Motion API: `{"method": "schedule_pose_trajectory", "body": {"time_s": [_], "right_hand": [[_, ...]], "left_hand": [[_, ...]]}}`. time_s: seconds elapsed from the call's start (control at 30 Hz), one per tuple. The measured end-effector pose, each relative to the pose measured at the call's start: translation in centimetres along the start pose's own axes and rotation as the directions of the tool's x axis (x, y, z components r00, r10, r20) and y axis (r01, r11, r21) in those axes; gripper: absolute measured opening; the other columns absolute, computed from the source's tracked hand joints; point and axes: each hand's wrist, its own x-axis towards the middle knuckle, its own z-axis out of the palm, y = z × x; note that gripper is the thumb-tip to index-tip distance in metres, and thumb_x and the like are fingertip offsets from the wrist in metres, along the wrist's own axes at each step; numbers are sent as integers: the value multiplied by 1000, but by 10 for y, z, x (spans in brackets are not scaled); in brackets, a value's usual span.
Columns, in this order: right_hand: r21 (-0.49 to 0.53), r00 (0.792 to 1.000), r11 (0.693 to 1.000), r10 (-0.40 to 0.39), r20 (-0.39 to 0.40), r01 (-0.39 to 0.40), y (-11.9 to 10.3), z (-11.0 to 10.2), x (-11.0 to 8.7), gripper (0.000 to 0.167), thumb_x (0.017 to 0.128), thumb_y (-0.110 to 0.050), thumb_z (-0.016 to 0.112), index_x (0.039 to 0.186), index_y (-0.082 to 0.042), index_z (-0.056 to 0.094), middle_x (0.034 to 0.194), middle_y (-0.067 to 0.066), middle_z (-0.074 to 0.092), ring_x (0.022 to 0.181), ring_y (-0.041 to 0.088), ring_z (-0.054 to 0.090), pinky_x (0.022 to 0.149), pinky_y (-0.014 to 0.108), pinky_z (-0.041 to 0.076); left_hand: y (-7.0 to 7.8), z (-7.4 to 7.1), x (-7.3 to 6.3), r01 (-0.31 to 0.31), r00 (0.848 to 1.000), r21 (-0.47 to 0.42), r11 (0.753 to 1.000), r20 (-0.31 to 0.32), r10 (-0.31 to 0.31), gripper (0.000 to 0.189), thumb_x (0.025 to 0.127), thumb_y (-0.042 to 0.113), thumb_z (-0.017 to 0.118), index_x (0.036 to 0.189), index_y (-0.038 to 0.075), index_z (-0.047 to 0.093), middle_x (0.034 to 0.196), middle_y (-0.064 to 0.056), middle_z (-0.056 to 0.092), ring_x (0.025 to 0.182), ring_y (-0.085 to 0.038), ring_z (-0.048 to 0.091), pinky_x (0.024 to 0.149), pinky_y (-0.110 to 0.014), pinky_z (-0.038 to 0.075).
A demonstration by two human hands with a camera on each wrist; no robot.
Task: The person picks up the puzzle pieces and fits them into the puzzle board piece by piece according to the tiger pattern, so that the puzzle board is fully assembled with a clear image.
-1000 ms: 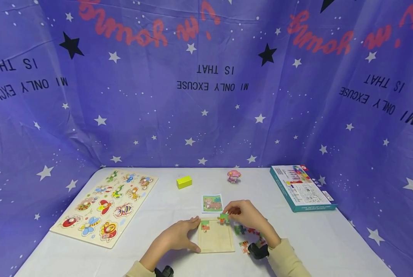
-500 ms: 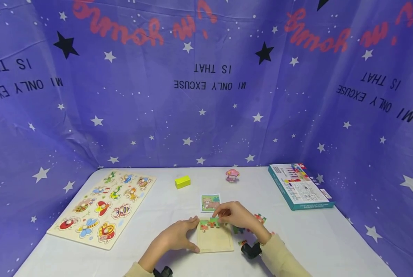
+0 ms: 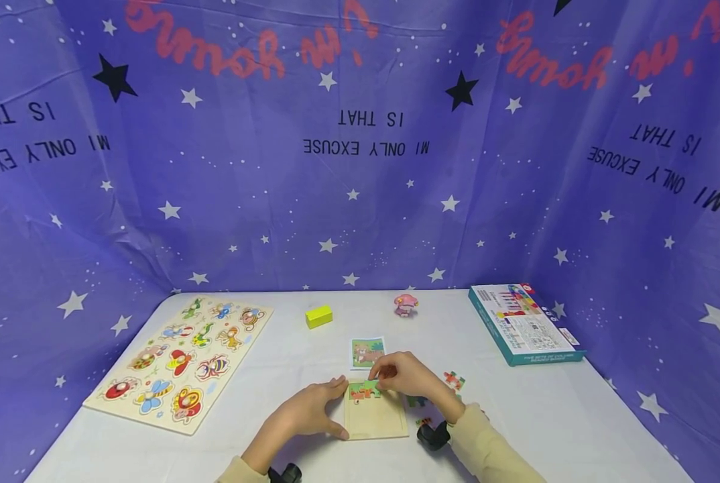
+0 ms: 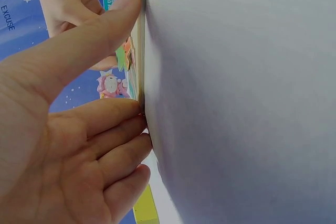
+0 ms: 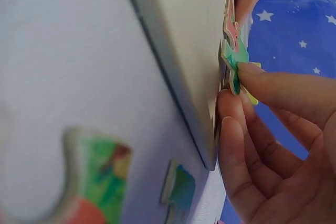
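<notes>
A shallow wooden puzzle tray (image 3: 375,421) lies in front of the person. My left hand (image 3: 312,409) steadies its left side, thumb at the near corner and straight fingers along the edge farther up. With thumb and fingers, my right hand (image 3: 413,374) pinches a green jigsaw piece (image 5: 234,59) at the tray's far edge. That piece lies right up against the orange-and-green jigsaw pieces (image 3: 356,393) in the far left corner. Loose jigsaw pieces (image 3: 454,381) lie right of the tray, partly hidden by the right forearm. Behind the tray is a small bear picture card (image 3: 367,353).
An insect peg puzzle board (image 3: 182,362) takes up the left of the table. Farther back are a yellow block (image 3: 319,316) and a pink figurine (image 3: 405,305). A teal-edged box (image 3: 525,325) lies at the right. A purple star-printed curtain (image 3: 336,201) surrounds the table.
My right hand has brought the jigsaw piece leftward and down into the tray's far edge, against the pieces there. The left hand has stayed at the tray's side.
</notes>
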Motion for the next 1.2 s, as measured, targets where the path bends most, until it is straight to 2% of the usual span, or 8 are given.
{"method": "schedule_pose_trajectory", "body": {"time_s": [0.27,0.53,0.83,1.2], "right_hand": [[-18,1000,1000,-1,-2,1,-3,1,1,11,84,-2,73,92,-9,72,77,-2,63,66,7,55,60,20,49],[-43,999,999,33,-13,-33,-2,4,0,10,84,-2,72,90,-11,73,78,-5,62,61,6,49,54,18,43],[-60,999,998,-18,42,20,-1,4,1,20,77,-8,81,95,-10,73,87,-1,66,76,13,59,67,20,51],[-108,997,994,-20,77,28,-3,3,4,20,77,-7,81,95,-13,75,86,-6,64,78,10,59,68,19,51]], "left_hand": [[1,-1,-1,12,1000,-6,1000,-2,-12,94,66,42,84,139,-2,47,148,-16,41,133,-37,41,109,-51,34],[0,-1,0,1,1000,4,1000,-1,-1,93,66,43,84,139,-2,47,147,-17,41,133,-37,42,109,-51,34],[-1,1,1,8,1000,6,1000,3,-8,94,66,44,83,139,-1,47,148,-15,41,133,-37,41,108,-52,34],[0,-1,0,12,1000,-7,1000,3,-12,93,66,43,84,140,-2,47,148,-16,41,133,-38,41,108,-53,34]]}}
